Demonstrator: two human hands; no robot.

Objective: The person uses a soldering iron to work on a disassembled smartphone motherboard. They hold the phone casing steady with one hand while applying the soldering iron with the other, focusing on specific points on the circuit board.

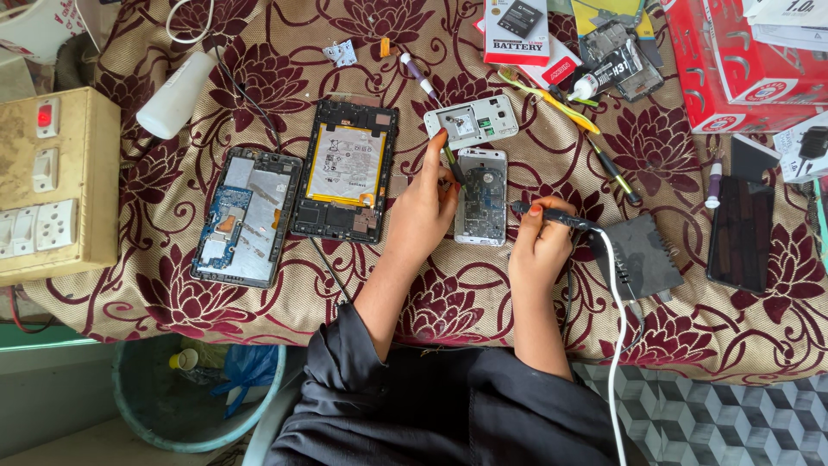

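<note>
Far left: a yellowed switchboard box (53, 185) sits at the table edge, one red switch lit. Beside it a white plastic bottle (177, 95) lies on its side on the maroon floral cloth (285, 82).

Left of centre: an opened phone with a blue circuit board (246, 216) lies flat. Just right of it lies an opened tablet-sized device (347, 170), its white battery pack exposed.

Centre: the left hand (424, 207) pinches a thin green-handled tool (452, 164) between thumb and fingers, index finger extended along it. The tip angles down toward the top of the opened small phone (481, 196). This phone lies flat on the cloth between the two hands, back removed, inner frame showing. A separated white back housing (472, 120) lies just beyond it.

Handling judgement: the small phone looks light, stiff and fragile, with bare board and connectors. Best held by the side edges of the frame, not pressed on the exposed middle. On cloth it may slide little.

Right of centre: the right hand (539, 240) is closed around a dark pen-shaped iron (552, 216), tip pointing left toward the phone. Its white cable (614, 302) runs down off the table. A grey box unit (642, 255) rests just right of the hand.

Right: a dark phone (740, 233) lies face up; red cartons (742, 65) are stacked at the far corner.
</note>
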